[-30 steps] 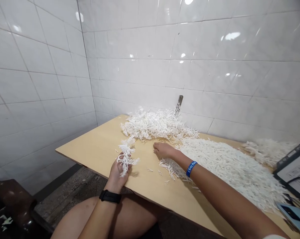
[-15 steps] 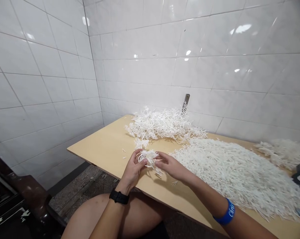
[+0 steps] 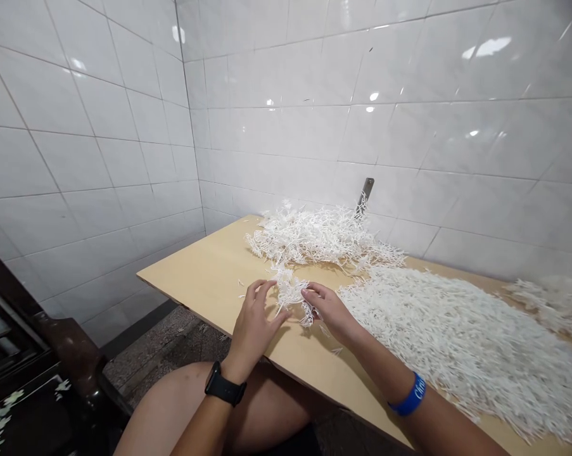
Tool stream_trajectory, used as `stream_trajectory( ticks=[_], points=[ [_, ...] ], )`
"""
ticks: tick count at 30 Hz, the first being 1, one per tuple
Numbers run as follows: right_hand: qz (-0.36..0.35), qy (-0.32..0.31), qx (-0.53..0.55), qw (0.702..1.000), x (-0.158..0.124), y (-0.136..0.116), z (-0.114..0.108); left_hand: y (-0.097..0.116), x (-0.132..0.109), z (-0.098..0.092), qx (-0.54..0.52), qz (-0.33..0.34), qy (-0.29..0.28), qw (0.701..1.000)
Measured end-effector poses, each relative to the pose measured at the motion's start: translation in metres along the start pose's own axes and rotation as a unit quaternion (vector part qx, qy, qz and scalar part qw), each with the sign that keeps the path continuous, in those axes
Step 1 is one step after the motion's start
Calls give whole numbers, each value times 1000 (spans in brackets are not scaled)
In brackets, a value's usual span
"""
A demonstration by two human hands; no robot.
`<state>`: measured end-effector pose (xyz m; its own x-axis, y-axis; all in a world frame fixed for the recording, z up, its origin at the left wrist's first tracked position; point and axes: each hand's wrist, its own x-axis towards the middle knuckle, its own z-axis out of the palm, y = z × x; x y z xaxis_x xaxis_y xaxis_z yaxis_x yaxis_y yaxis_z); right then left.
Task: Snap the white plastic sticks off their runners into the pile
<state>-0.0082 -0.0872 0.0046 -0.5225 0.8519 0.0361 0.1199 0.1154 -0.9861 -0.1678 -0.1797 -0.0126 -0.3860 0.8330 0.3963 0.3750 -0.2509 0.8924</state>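
White plastic strands, branched like coral, sit in a tangled heap (image 3: pixel 318 237) at twelve o'clock on a plywood tabletop (image 3: pixel 195 278); a small clump (image 3: pixel 290 294) lies at the centre, between the hands; the left hand (image 3: pixel 254 326) is open, fingers spread; the right hand (image 3: pixel 330 310) is narrowed at the clump's edge, any grip impossible to tell; a hasty tug could snag the clump on a combed mass (image 3: pixel 457 354) at three o'clock; a careless sweep could push loose bits (image 3: pixel 336 350) off the near edge; the plywood is bare around them; glazed white wall tiles (image 3: pixel 290 95) and a steel bracket (image 3: pixel 364 195) rise behind; dark carved furniture (image 3: pixel 62 354) stands at eight o'clock.
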Motion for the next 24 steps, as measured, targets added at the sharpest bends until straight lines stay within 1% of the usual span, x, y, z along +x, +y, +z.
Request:
stream_trajectory(
  ticks=[2, 3, 5, 8, 9, 13, 15, 18, 20, 22, 24],
  points=[
    [-14, -4, -18, 1000, 0, 2, -3, 3, 0, 0, 11, 38, -3, 999],
    [-25, -3, -32, 999, 0, 2, -5, 4, 0, 0, 6, 44, -9, 999],
    [-44, -14, -54, 998, 0, 2, -9, 4, 1, 2, -27, 27, -8, 999],
    [-72, -58, -92, 991, -1, 1, -12, 5, 2, 2, -94, -21, 31, 995],
    [-84, -61, -118, 988, -1, 1, -12, 5, 3, 2, -112, -31, 42, 992],
    [-137, -10, -242, 960, 0, 2, -11, 3, 7, -1, -181, -49, 74, 979],
    [-161, -8, -284, 945, -1, 2, -10, -1, 11, -1, -233, -58, 95, 966],
    [-175, -35, -363, 914, -10, -1, -3, -10, 18, -3, -329, -94, 146, 928],
    [-173, -60, -412, 893, -19, -5, 3, -13, 23, -5, -367, -118, 175, 906],
    [-169, -87, -437, 879, -28, -8, 7, -13, 27, -7, -373, -127, 187, 900],
    [-157, -104, -438, 879, -35, -12, 9, -9, 29, -9, -356, -129, 185, 907]
  ],
)
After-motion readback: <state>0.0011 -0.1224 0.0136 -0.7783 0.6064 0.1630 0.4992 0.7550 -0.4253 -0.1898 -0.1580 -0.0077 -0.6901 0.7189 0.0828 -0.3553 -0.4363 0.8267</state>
